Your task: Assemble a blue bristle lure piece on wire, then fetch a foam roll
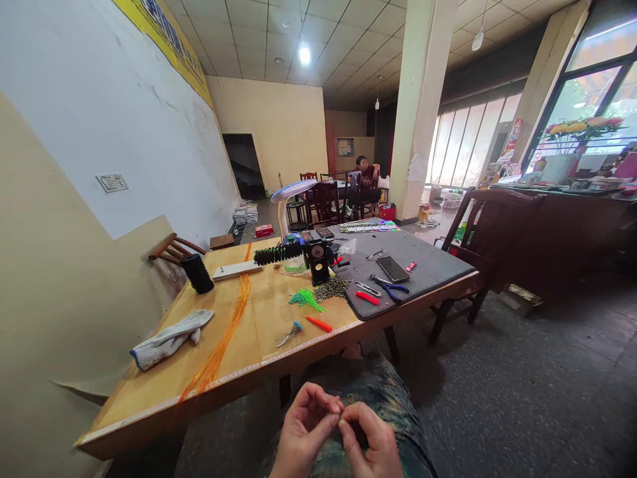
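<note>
Above my lap, my left hand [309, 428] and my right hand [369, 438] meet fingertip to fingertip. Both are closed in a pinch, and whatever lies between the fingers is too small to make out. On the table ahead of them lie an orange pen-like tool [318, 323] and a small bundle of fine hooks or wires with a blue end [290, 333]. Behind these sit a bunch of bright green strands [308, 300], a heap of small dark metal pieces [332, 287] and a black device with a crank [318, 259]. Long orange strands [226, 338] trail over the table's front edge.
A white glove [172, 338] and a black cylinder [197, 273] lie at the left. On the grey mat [432, 265] are pliers [391, 287], a phone [393, 269] and a red-handled tool [367, 298]. A wooden chair [478, 245] stands right; a person [365, 176] sits far back.
</note>
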The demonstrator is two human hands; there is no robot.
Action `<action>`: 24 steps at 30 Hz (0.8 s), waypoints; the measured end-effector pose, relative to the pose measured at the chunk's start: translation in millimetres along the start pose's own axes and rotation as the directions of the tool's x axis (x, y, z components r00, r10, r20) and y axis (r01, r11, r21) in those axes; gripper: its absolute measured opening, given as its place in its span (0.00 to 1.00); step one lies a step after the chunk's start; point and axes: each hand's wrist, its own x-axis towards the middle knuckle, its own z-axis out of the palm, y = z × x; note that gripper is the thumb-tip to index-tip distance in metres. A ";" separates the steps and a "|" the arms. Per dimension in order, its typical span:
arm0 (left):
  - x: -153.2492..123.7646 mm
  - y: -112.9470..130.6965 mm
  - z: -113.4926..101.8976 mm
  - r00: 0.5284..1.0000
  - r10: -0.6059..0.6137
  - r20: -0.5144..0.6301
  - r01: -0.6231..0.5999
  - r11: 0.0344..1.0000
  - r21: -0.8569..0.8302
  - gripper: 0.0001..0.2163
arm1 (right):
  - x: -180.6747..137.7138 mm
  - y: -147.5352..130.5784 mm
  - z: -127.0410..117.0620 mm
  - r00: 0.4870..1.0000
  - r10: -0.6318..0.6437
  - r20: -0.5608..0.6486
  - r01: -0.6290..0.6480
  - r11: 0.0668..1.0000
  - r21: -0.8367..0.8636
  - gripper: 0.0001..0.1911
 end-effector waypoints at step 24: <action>-1.2 -10.9 -3.7 1.000 0.011 0.019 -0.011 1.000 -0.015 0.12 | 4.6 -10.1 -2.3 0.986 -0.159 -0.052 0.156 0.986 -0.051 0.06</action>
